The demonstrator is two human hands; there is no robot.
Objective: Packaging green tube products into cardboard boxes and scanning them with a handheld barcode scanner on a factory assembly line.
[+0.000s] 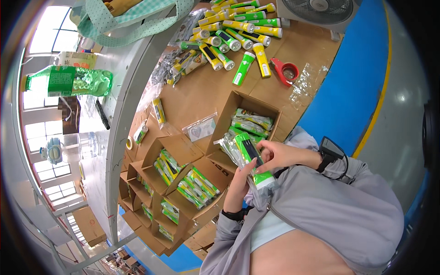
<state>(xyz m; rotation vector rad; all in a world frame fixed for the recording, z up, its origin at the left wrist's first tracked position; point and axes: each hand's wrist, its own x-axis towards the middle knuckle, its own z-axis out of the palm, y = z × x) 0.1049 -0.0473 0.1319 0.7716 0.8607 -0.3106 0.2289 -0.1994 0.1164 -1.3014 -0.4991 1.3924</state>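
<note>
A green flashlight [248,151] with a dark panel lies in a clear plastic bag [230,145] between my hands, close to my body. My left hand [238,184] is closed round the lower side of the bagged flashlight. From the right, my right hand [283,155] pinches it near the dark panel, thumb and fingers close together. Just beyond my hands stands an open cardboard box [253,101] with several bagged green flashlights [251,124] inside. The bag's crumpled end reaches over this box's near edge.
Several open cartons [183,158] of bagged flashlights stand at left. Loose yellow and green flashlights [243,27] pile at the far side, near a red tape dispenser [285,72] and a fan [318,9]. A green bottle [68,81] lies across the grey shelf [126,59].
</note>
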